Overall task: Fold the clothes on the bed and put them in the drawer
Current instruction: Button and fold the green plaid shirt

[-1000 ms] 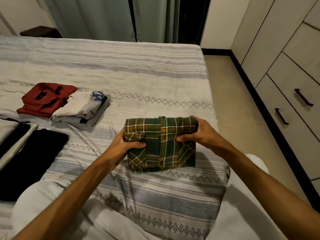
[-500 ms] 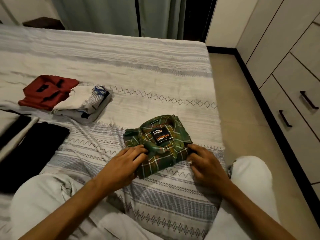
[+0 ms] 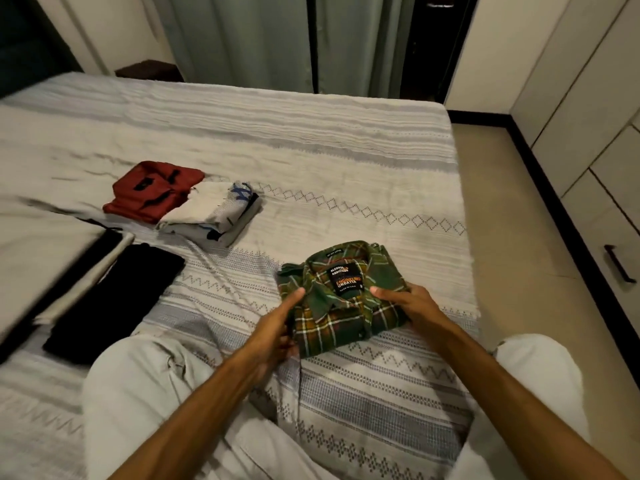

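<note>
Bedspread (image 3: 346, 161), striped: folded plaid shirt (image 3: 346, 306), soft, light, prone to unfolding, pinched at opposite side edges by left hand (image 3: 277, 327) and right hand (image 3: 412, 306); best lifted from beneath.

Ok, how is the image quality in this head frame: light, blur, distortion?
Head view: dim, warm indoor light; black folded garment shows no detail. Slight motion blur on the bed cover at the left; the plaid shirt label is partly legible. Wide-angle bending curves the wardrobe edges at the right.
</note>
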Tool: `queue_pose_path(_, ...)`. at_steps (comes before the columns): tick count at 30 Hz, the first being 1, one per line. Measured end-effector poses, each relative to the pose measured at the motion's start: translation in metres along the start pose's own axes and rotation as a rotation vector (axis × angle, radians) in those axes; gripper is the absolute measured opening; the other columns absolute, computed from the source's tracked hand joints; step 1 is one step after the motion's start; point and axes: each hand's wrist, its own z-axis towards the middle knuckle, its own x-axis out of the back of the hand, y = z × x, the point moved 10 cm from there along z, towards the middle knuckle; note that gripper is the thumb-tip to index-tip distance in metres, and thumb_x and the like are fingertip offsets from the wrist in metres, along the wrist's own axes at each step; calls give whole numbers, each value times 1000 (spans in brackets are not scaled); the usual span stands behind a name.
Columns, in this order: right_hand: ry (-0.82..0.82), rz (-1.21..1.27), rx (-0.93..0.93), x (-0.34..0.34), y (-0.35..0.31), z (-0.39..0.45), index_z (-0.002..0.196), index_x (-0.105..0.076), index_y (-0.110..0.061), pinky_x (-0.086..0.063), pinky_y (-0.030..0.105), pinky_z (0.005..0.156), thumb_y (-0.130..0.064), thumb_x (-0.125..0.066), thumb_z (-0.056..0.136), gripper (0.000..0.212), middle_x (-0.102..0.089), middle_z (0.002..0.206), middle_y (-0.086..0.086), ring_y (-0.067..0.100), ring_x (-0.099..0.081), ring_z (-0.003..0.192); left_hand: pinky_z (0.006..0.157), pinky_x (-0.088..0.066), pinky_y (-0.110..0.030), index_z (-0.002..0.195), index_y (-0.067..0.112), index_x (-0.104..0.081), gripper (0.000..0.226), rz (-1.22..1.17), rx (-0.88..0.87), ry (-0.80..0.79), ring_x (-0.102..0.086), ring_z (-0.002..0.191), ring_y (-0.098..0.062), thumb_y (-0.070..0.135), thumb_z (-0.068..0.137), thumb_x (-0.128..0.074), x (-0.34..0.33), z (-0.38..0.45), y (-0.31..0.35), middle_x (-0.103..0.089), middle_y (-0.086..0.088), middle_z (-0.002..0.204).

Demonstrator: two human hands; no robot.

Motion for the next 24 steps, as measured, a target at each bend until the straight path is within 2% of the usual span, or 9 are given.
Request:
queue_pose_path(2, -24, 32, 43, -3, -5, 0, 129, -62, -18, -64, 41, 82, -38, -95, 68, 72, -79, 110, 5, 29, -77, 99, 52, -54, -25, 131, 2, -63, 79, -90, -35, 5, -74, 70, -19, 57, 78, -84, 1, -4, 5, -79, -6, 93)
queue_pose_path(3, -43, 50, 57, -4, -6, -3, 129, -61, -20, -64, 38, 79, -35, -95, 69, 70, -79, 112, 5, 29, -77, 100, 48, -52, -23, 132, -1, -61, 77, -120, -41, 0, -72, 65, -17, 47, 78, -88, -1, -5, 6, -78, -6, 91)
queue_pose_path(4, -63, 56, 66, -7, -6, -5, 129, -61, -21, -64, 35, 76, -32, -94, 70, 69, -79, 113, 5, 29, -77, 100, 51, -55, -25, 132, -1, -62, 73, -133, -42, -18, -75, 70, -19, 39, 78, -90, -2, -7, 7, -79, -8, 96)
queue_pose_path(6, -72, 48, 82, -11, -8, -10, 128, -62, -22, -64, 33, 73, -30, -94, 70, 66, -79, 112, 5, 29, -77, 99, 77, -64, -37, 134, 6, -62, 68, -118, -51, -63, -78, 96, -28, 30, 78, -92, -9, -12, 10, -78, -12, 114)
queue_pose_path(7, -64, 35, 96, -12, -11, -11, 126, -64, -23, -64, 32, 72, -29, -94, 70, 64, -79, 111, 5, 28, -78, 97, 91, -62, -44, 135, 9, -61, 69, -102, -77, -62, -76, 105, -29, 27, 77, -92, -8, -14, 12, -77, -12, 118)
queue_pose_path(9, -57, -13, 135, -17, -25, -10, 122, -67, -24, -63, 30, 69, -30, -95, 68, 61, -79, 108, 3, 26, -78, 94, 101, -58, -49, 135, 13, -60, 70, -86, -133, -31, -75, 111, -28, 27, 75, -93, 0, -18, 14, -77, -9, 120)
queue_pose_path(13, -125, -84, 196, -51, -71, -2, 114, -72, -28, -63, 29, 65, -29, -94, 67, 51, -80, 103, 2, 24, -79, 89, 89, -62, -35, 131, 19, -64, 57, -116, -237, 67, -75, 109, -20, 25, 80, -90, 30, -27, 22, -78, -1, 118)
queue_pose_path(18, -212, -152, 260, -114, -131, 17, 115, -74, -24, -62, 28, 64, -32, -94, 68, 51, -80, 102, 3, 23, -79, 89, 99, -58, -37, 128, 18, -70, 50, -67, -391, 193, -74, 111, -17, 23, 82, -89, 81, -44, 65, -79, 2, 117)
queue_pose_path(24, -272, -209, 323, -186, -208, 51, 107, -77, -25, -60, 24, 63, -35, -93, 68, 43, -81, 98, 2, 20, -78, 86, 87, -59, -22, 125, 19, -71, 42, -68, -530, 285, -74, 111, -15, 22, 86, -85, 134, -67, 137, -78, 3, 119)
